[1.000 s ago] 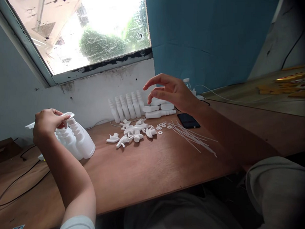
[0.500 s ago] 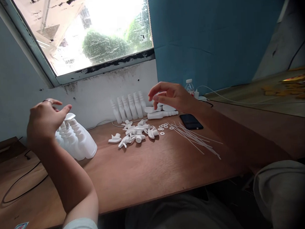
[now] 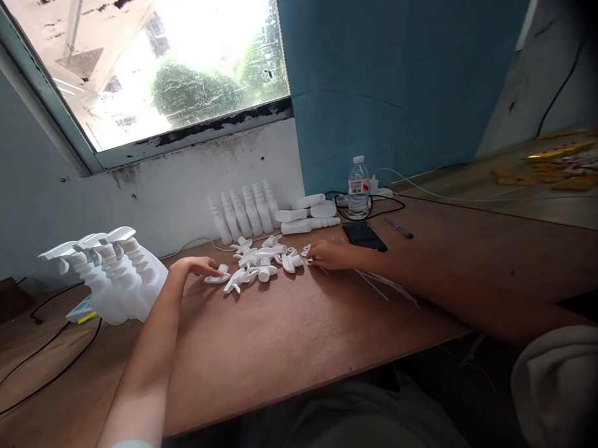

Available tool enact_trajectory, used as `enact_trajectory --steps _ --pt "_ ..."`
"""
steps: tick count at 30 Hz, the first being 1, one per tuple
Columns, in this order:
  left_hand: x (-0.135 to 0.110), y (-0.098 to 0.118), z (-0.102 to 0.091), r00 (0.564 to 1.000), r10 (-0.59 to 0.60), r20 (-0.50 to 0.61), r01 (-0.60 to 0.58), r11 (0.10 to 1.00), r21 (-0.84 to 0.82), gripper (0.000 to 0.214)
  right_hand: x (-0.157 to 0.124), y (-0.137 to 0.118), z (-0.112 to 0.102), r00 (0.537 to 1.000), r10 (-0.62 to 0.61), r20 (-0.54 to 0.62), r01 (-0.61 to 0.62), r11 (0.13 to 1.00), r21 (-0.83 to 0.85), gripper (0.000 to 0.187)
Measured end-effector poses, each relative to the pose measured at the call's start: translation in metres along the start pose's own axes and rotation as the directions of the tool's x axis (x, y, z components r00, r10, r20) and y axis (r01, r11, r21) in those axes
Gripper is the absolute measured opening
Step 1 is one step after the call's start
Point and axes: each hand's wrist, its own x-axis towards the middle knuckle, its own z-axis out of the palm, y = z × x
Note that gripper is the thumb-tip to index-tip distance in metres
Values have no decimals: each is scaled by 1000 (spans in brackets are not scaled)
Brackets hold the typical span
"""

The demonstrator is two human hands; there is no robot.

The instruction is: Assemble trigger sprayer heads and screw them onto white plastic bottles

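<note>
In the head view, our left hand [image 3: 202,266] touches a spray head [image 3: 224,275] beside the pile [image 3: 263,254], our right hand [image 3: 329,255] washers [image 3: 306,251]; we cannot tell either grip. The bottle label [image 3: 358,186] is unreadable; we've room on the surface [image 3: 264,349] toward its front edge [image 3: 305,388].

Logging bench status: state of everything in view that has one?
Left bottles: upright, sprayers on
Wall bottles: upright, without sprayers
Piled bottles: on their sides
Loose sprayers: heaped
Washers: loose
Tubes: loose, partly hidden
Phone: flat, screen dark
Water bottle: upright, capped
Thin tool: flat
Left hand: touching outer sprayer, grip unclear
Right hand: at washers, grip unclear
</note>
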Motion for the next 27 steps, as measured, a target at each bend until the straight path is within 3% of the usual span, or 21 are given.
enact_trajectory --steps 3,7,9,11,14,17,20,23,27 --pt "-1 -1 4 1000 21 14 -21 999 -44 74 0 1 6 1000 13 25 -8 979 -201 21" --pt "-13 1 -5 1000 27 -15 -28 997 -67 51 -1 1 8 999 -9 33 18 965 -262 22" --pt "-26 6 -14 995 15 -102 -18 999 -38 43 -1 2 9 999 -22 31 30 960 -279 19" --pt "-42 17 -23 958 65 -280 -70 998 -5 38 -1 3 10 999 -33 16 36 962 -271 18" --pt "-62 52 -23 838 274 -473 -320 947 -19 39 0 6 12 999 -17 -33 10 977 -215 13" --pt "-64 98 5 760 418 -497 -537 835 -118 42 1 9 13 995 40 -93 -52 990 -134 10" --pt "-52 135 52 708 482 -516 -625 768 -139 36 2 8 12 984 89 -156 -97 994 -44 18" --pt "-37 149 94 684 447 -577 -628 763 -153 30 0 -4 6 966 97 -241 -84 995 62 14" --pt "-25 147 120 673 367 -642 -636 731 -248 32 -7 -35 0 925 15 -379 67 977 203 18"
